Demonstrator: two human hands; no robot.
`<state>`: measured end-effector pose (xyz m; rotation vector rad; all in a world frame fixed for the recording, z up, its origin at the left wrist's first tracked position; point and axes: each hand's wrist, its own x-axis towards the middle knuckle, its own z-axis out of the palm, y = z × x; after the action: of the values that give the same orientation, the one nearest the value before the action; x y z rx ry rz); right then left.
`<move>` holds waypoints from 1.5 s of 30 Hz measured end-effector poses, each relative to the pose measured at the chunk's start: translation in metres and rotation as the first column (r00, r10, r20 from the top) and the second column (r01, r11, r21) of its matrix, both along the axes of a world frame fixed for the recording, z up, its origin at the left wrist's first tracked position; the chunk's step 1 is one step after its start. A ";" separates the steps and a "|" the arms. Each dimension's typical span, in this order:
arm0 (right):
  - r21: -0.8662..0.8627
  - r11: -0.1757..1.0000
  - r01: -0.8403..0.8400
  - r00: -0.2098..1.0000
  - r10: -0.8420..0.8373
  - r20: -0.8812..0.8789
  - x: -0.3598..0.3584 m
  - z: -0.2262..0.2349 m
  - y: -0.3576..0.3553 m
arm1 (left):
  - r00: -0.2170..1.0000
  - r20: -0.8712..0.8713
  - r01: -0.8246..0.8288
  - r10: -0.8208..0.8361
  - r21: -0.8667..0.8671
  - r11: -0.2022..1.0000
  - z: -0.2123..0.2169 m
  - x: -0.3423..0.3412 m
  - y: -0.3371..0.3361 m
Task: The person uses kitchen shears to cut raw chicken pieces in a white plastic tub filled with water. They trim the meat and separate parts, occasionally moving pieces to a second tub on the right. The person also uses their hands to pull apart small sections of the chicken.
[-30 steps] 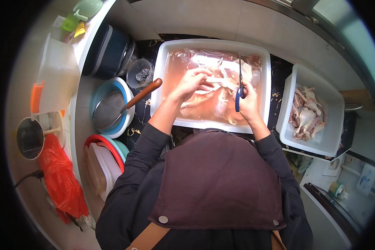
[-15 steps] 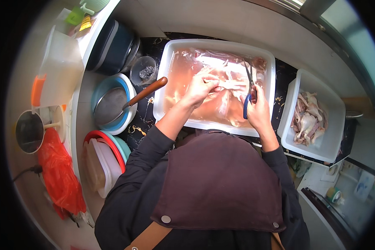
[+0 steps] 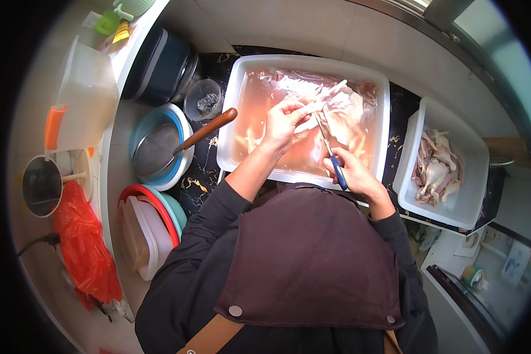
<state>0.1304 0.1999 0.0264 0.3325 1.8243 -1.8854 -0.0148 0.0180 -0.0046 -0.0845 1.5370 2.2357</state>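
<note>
A big white tub (image 3: 242, 76) holds pinkish water and pale raw poultry pieces (image 3: 348, 112). Over the tub my left hand (image 3: 283, 121) grips one pale piece (image 3: 321, 100). My right hand (image 3: 354, 171) holds blue-handled scissors (image 3: 329, 147), whose blades point up at the piece in my left hand. A smaller white tub (image 3: 472, 177) to the right contains cut poultry parts (image 3: 435, 168). My dark apron fills the lower middle of the view.
Left of the big tub: a strainer with a wooden handle (image 3: 206, 130) in a blue bowl (image 3: 144, 127), a small glass bowl (image 3: 203, 100), a dark pot (image 3: 159, 65), stacked red and teal basins (image 3: 153, 218), a red plastic bag (image 3: 85, 248), a white jug (image 3: 85, 94).
My hands have shifted with the piece. The scissors went from upright at the right of the tub to slanted toward the piece my left hand holds.
</note>
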 end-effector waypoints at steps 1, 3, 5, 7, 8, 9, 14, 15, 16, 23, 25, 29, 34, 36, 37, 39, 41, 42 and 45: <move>-0.022 1.000 0.001 1.000 -0.001 0.015 -0.001 0.000 -0.001 | 1.000 -0.003 0.002 -0.002 -0.014 1.000 0.000 0.001 0.000; -0.048 0.999 0.005 0.999 -0.003 0.034 -0.001 0.000 -0.001 | 1.000 -0.003 0.010 -0.010 -0.037 0.999 -0.001 0.001 -0.002; -0.055 0.998 0.009 0.999 -0.007 0.039 -0.001 -0.001 -0.002 | 1.000 0.002 0.023 -0.022 -0.052 0.998 -0.003 0.000 -0.005; -0.022 1.000 0.011 1.000 -0.010 0.026 -0.002 0.000 -0.004 | 0.999 -0.026 0.022 -0.024 -0.073 0.997 0.002 0.002 -0.005; -0.006 1.000 0.011 1.000 -0.011 0.019 -0.002 0.001 -0.005 | 0.999 -0.040 0.021 -0.024 -0.083 0.996 0.004 0.002 -0.005; -0.014 1.000 0.020 0.999 -0.020 0.025 -0.003 0.001 -0.006 | 0.998 -0.051 0.029 -0.034 -0.092 0.995 0.002 0.003 -0.006; -0.001 1.000 0.023 0.999 -0.023 0.027 -0.003 0.001 -0.009 | 0.995 -0.089 0.025 -0.035 -0.110 0.994 -0.004 0.003 -0.006; 0.049 0.999 0.015 1.000 -0.014 -0.012 -0.003 -0.001 -0.010 | 0.996 -0.078 0.029 -0.038 -0.109 0.994 -0.004 0.003 -0.006; 0.099 0.995 0.009 0.999 -0.004 -0.051 -0.003 -0.003 -0.011 | 0.997 -0.068 0.033 -0.041 -0.107 0.994 -0.006 0.002 -0.006; 0.287 0.958 -0.006 0.958 0.088 -0.275 -0.002 -0.002 -0.009 | 0.996 0.052 0.069 -0.068 -0.014 0.998 0.004 0.001 -0.009; 0.258 0.966 -0.023 0.978 0.075 -0.194 -0.002 -0.010 -0.009 | 0.998 0.002 0.064 -0.064 -0.056 0.996 0.006 0.003 -0.008; 0.115 0.993 0.005 0.999 -0.001 -0.037 -0.003 -0.007 -0.013 | 0.995 -0.094 0.020 -0.030 -0.104 0.994 -0.011 0.002 -0.006; 0.185 0.983 -0.008 0.993 0.029 -0.111 -0.001 -0.020 -0.010 | 0.998 0.064 0.005 -0.005 -0.004 1.000 -0.017 0.003 -0.003; 0.212 0.977 -0.007 0.991 0.036 -0.132 -0.001 -0.020 -0.010 | 0.994 0.113 -0.010 0.005 0.044 0.999 -0.016 0.004 -0.003; 0.209 0.978 -0.007 0.992 0.033 -0.125 -0.001 -0.018 -0.010 | 0.991 0.135 -0.017 0.008 0.071 0.997 -0.013 0.004 -0.003; 0.229 0.973 -0.021 0.992 0.049 -0.120 -0.001 -0.016 -0.010 | 0.986 0.164 -0.043 0.022 0.124 0.991 -0.012 0.005 -0.003; 0.273 0.961 -0.049 0.989 0.086 -0.124 -0.001 -0.017 -0.008 | 0.983 0.178 -0.078 0.046 0.175 0.982 -0.012 0.004 -0.003; 0.271 0.962 -0.025 0.986 0.068 -0.149 0.000 -0.017 -0.009 | 0.985 0.169 -0.054 0.025 0.170 0.984 -0.010 0.003 -0.004; 0.251 0.968 0.020 0.981 0.029 -0.191 0.002 -0.015 -0.012 | 0.990 0.137 0.005 -0.021 0.121 0.993 -0.007 -0.001 -0.006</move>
<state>0.1319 0.1875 0.0118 0.2370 2.2004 -1.7346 -0.0155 0.0116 -0.0115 -0.1892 1.3246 2.2557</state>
